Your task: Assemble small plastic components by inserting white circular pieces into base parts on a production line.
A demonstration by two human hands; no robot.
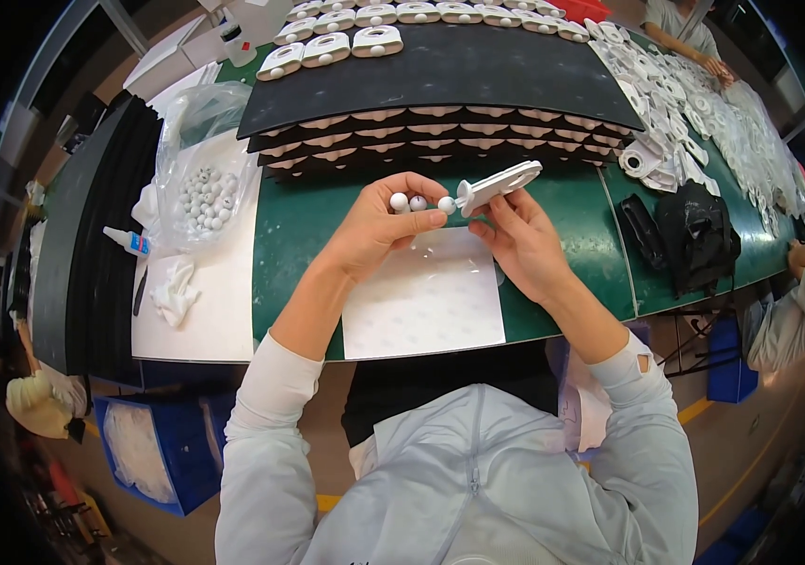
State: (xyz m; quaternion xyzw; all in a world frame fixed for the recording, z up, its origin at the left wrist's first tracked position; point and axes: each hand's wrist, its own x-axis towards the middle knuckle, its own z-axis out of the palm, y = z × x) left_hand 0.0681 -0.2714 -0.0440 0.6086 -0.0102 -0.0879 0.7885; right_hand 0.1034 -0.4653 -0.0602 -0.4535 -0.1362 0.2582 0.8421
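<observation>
My left hand [388,215] is closed around several small white balls [400,201]. Thumb and forefinger pinch one white ball [446,204] at the narrow end of a white plastic part [499,186]. Whether that ball touches the part I cannot tell. My right hand [523,235] grips this long flat part, which tilts up to the right. Below both hands a white sheet [426,306] lies on the green table [299,226]. A clear plastic bag [205,151] at the left holds more white balls [207,200].
Black boards [440,75] stand stacked with white parts between them and rows on top. Loose white parts [652,160] pile up at the right, near a black bag [699,231]. At the left are a glue bottle [128,241], crumpled tissue [175,292] and upright black boards [92,235]. Co-workers sit beyond.
</observation>
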